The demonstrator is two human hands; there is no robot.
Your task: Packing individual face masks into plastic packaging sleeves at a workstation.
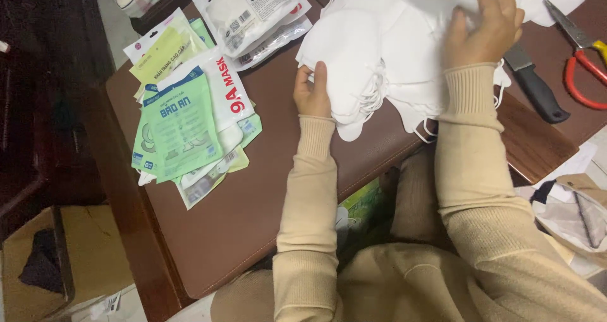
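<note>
white masks [373, 50], green packets [180, 129], red-handled scissors [585, 69] (knife [537, 88] black), brown table [240, 214]

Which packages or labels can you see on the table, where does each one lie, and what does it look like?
Green flat pouch: top of the left pile, rectangular, green with a blue band.
White pouch with red lettering: beneath it, tilted, flat.
Yellow-green pouch: behind the pile, pale, flat.
Clear-and-white mask packs: far edge, overlapping, with a small printed code.
Loose white masks: held by left hand and right hand, unlabelled.
</note>
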